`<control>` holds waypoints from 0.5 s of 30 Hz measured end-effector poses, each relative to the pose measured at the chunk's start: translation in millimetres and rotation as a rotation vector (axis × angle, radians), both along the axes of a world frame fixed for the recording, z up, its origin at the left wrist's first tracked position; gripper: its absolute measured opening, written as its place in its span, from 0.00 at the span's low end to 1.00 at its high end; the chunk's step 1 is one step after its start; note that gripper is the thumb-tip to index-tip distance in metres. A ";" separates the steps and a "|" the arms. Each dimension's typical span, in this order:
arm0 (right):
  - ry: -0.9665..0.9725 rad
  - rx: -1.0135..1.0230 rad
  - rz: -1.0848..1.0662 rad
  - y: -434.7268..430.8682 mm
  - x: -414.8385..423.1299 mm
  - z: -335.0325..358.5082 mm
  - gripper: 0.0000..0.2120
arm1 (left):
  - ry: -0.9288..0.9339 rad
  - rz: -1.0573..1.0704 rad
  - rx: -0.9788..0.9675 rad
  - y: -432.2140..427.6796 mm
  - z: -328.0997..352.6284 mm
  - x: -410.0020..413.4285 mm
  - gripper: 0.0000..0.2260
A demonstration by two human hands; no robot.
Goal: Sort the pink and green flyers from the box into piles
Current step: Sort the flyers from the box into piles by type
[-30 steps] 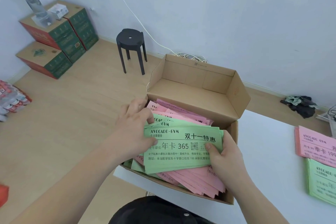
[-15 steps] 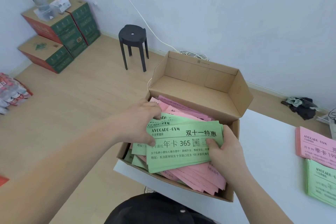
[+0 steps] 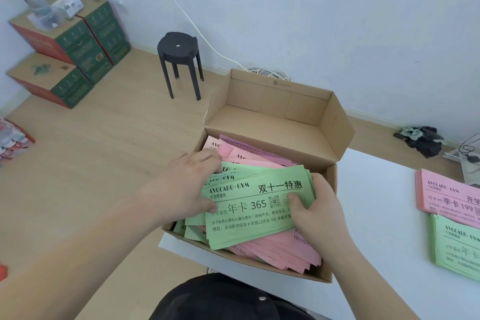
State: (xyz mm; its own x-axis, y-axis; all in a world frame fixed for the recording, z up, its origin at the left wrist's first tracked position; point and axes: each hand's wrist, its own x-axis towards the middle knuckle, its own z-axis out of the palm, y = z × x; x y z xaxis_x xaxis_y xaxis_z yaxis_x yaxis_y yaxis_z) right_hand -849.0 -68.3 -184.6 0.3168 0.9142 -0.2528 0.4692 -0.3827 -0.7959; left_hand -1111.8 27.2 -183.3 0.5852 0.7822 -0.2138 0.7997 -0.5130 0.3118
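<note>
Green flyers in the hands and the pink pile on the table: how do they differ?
The green flyers are fanned unevenly and held by the left hand and right hand over the box; the pink pile lies neatly on the table, no hand on it. The green flyers read 365; the pink pile reads 199. Both are headed AVOCADO GYM.

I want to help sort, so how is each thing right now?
Brown cardboard box: open, lid up.
Green paper flyer bundle: held by both hands.
Loose pink paper flyers: lying in the box.
Pink flyer pile: flat on white table.
Green flyer pile: flat beside it.
Left hand: grips bundle.
Right hand: pinches bundle.
</note>
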 end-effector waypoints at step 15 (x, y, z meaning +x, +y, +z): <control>-0.010 0.029 -0.045 -12.5 -1.4 -4.2 0.17 | -0.321 -0.047 0.299 -49.3 -16.2 -4.1 0.31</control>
State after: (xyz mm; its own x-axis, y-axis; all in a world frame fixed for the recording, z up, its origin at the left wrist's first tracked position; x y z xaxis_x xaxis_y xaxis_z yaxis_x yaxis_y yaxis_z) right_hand -850.3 -80.8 -188.8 0.3601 0.9059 -0.2227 0.4604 -0.3802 -0.8022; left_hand -1115.9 -22.1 -199.5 0.6215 0.7528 0.2168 0.6600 -0.6522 0.3727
